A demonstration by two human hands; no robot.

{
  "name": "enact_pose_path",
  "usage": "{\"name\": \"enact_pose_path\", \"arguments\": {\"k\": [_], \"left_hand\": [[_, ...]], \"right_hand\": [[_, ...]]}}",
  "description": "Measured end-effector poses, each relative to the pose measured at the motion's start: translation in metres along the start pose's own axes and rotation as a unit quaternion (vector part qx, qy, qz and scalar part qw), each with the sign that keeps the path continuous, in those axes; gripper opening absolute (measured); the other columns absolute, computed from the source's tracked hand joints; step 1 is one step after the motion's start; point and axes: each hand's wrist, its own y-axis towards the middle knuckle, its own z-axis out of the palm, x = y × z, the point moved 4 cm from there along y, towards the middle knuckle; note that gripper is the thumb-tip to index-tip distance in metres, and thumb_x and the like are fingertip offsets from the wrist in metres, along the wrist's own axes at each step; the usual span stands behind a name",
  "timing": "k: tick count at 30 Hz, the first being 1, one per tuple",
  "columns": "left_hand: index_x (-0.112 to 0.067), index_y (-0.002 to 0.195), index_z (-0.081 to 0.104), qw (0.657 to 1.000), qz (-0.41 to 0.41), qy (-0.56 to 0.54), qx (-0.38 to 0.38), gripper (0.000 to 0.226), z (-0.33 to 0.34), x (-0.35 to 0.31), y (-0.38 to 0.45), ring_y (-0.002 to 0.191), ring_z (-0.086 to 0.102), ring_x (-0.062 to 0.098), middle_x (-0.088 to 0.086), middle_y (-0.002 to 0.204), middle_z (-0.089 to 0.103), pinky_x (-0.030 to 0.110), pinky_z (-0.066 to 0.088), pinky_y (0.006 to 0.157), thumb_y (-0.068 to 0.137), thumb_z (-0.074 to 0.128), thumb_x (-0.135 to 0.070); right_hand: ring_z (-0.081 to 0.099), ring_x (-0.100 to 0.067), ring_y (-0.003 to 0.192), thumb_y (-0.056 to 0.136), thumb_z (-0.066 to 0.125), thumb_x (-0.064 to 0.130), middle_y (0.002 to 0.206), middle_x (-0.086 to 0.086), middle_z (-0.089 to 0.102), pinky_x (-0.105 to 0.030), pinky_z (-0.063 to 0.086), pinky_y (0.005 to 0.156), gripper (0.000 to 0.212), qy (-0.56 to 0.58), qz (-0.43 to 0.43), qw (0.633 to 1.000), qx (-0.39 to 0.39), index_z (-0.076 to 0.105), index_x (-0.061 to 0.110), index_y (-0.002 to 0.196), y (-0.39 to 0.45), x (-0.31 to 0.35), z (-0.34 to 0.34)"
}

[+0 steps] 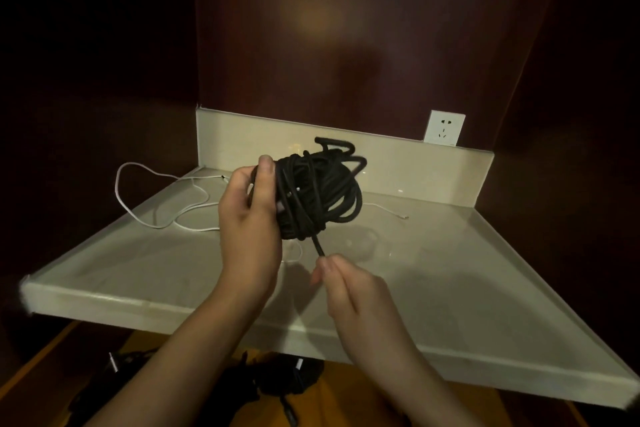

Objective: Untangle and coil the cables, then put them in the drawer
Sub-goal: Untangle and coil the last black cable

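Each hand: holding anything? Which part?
The left hand grips the black cable bundle by its left side, thumb on top. The right hand pinches the cable's loose end hanging below the bundle.

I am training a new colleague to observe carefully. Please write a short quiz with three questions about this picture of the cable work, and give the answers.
1. True or false: the left hand holds the black cable bundle above the countertop.
2. What does the right hand pinch?
A. the white cable
B. the free end of the black cable
C. the wall socket
3. Fill in: the white cable lies on the ______ side of the countertop, touched by no hand.

Key
1. True.
2. B: the free end hangs from the bundle into the fingertips.
3. Left. The wall socket is at the back right.
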Motion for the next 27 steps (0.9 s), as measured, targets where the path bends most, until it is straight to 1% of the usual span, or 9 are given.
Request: {"name": "enact_pose_path", "arguments": {"k": [4,8,11,13,16,18,20,22,27], "left_hand": [[-0.011,0.097,0.052,0.981,0.138,0.134,-0.001,0.015,-0.007,0.001,0.001,0.067,0.063,0.001,-0.01,0.077,0.062,0.012,0.046,0.053,0.105,0.049,-0.023],[-0.018,0.101,0.055,0.859,0.349,0.373,0.009,0.019,-0.015,0.001,0.003,0.062,0.057,0.006,-0.007,0.075,0.064,0.02,0.039,0.054,0.099,0.054,-0.036],[-0.017,0.099,0.063,0.793,0.363,0.485,0.072,0.026,-0.007,0.006,-0.001,0.059,0.063,0.02,0.001,0.072,0.068,0.023,0.036,0.053,0.097,0.056,-0.042],[-0.024,0.096,0.061,0.755,0.329,0.554,0.123,0.027,0.001,0.012,-0.003,0.058,0.063,0.025,-0.001,0.069,0.066,0.026,0.035,0.052,0.097,0.053,-0.05],[-0.032,0.1,0.058,0.712,0.244,0.623,0.212,0.032,0.002,0.023,-0.001,0.072,0.065,0.028,-0.002,0.076,0.068,0.032,0.044,0.06,0.092,0.048,-0.061],[-0.034,0.098,0.06,0.735,0.188,0.57,0.315,0.029,0.001,0.024,-0.001,0.077,0.064,0.017,-0.008,0.08,0.067,0.03,0.042,0.064,0.092,0.051,-0.061],[-0.029,0.09,0.064,0.807,0.058,0.378,0.45,0.018,0.008,0.022,-0.007,0.071,0.062,0.007,-0.01,0.075,0.065,0.025,0.043,0.064,0.096,0.06,-0.045],[-0.019,0.09,0.066,0.833,-0.04,0.21,0.511,0.013,0.015,0.014,-0.014,0.066,0.059,0.002,-0.011,0.072,0.062,0.016,0.043,0.063,0.099,0.061,-0.028],[-0.024,0.079,0.066,0.9,-0.127,0.024,0.416,0.026,0.021,0.004,-0.01,0.064,0.056,0.006,-0.005,0.071,0.059,0.018,0.046,0.062,0.1,0.052,-0.03]], "right_hand": [[0.05,-0.01,0.058,0.104,0.042,0.035,0.061,0.005,0.051,-0.021,0.03,0.051,0.018,-0.08,-0.008,0.996,0.044,0.053,0.027,0.093,-0.006,0.0,0.005],[0.057,-0.007,0.065,0.096,0.06,0.039,0.07,0.008,0.061,-0.035,0.047,0.063,0.015,0.054,0.094,0.991,0.08,0.063,0.025,0.09,-0.001,-0.014,-0.012],[0.061,-0.012,0.074,0.098,0.054,0.04,0.081,0.007,0.062,-0.037,0.051,0.069,0.015,-0.167,-0.026,0.979,0.114,0.057,0.026,0.096,-0.004,-0.009,-0.024],[0.063,-0.018,0.077,0.102,0.042,0.042,0.091,0.006,0.062,-0.039,0.052,0.069,0.021,-0.372,-0.143,0.911,0.106,0.055,0.026,0.102,-0.002,0.001,-0.029],[0.055,-0.016,0.055,0.096,0.041,0.045,0.073,0.005,0.056,-0.035,0.05,0.047,0.033,-0.416,-0.28,0.864,0.037,0.061,0.02,0.086,0.007,0.008,-0.062],[0.049,-0.014,0.051,0.097,0.047,0.047,0.067,0.005,0.051,-0.03,0.044,0.045,0.037,-0.372,-0.351,0.859,0.006,0.06,0.018,0.079,0.013,0.006,-0.089],[0.049,-0.013,0.053,0.097,0.05,0.053,0.067,0.005,0.052,-0.034,0.044,0.046,0.044,-0.317,-0.364,0.876,0.01,0.06,0.016,0.076,0.021,0.005,-0.104],[0.051,-0.014,0.054,0.098,0.049,0.053,0.066,0.003,0.054,-0.035,0.043,0.049,0.05,-0.246,-0.343,0.906,-0.014,0.062,0.012,0.074,0.031,0.001,-0.107],[0.055,-0.017,0.058,0.103,0.039,0.046,0.066,-0.001,0.056,-0.043,0.044,0.054,0.04,0.01,-0.217,0.972,-0.085,0.057,0.02,0.078,0.032,-0.023,-0.078]]}}
